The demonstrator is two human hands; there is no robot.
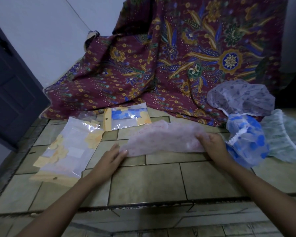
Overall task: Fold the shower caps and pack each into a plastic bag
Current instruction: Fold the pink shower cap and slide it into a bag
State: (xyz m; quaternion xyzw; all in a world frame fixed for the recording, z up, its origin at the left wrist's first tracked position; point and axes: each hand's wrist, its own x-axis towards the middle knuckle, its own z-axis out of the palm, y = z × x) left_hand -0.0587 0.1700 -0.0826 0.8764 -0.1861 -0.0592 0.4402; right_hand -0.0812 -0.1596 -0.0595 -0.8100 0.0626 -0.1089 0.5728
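A pale pink shower cap (162, 139) lies flattened into a half-moon on the tiled surface (161, 182). My left hand (112, 158) pinches its left tip with thumb and fingers. My right hand (212, 145) grips its right end, fingers curled over the film. Left of it lies a clear plastic bag with a yellow flowered card (67, 151). Behind it rests a second bag holding a blue folded cap (126, 118). At the right sit a blue-dotted cap (246, 142), a grey-lilac cap (241, 99) and a pale green cap (284, 135).
A maroon batik cloth (161, 65) drapes over the back of the surface and up the wall. A dark door (10, 86) stands at the left. The tiled ledge ends in a front edge (143, 205) near my forearms.
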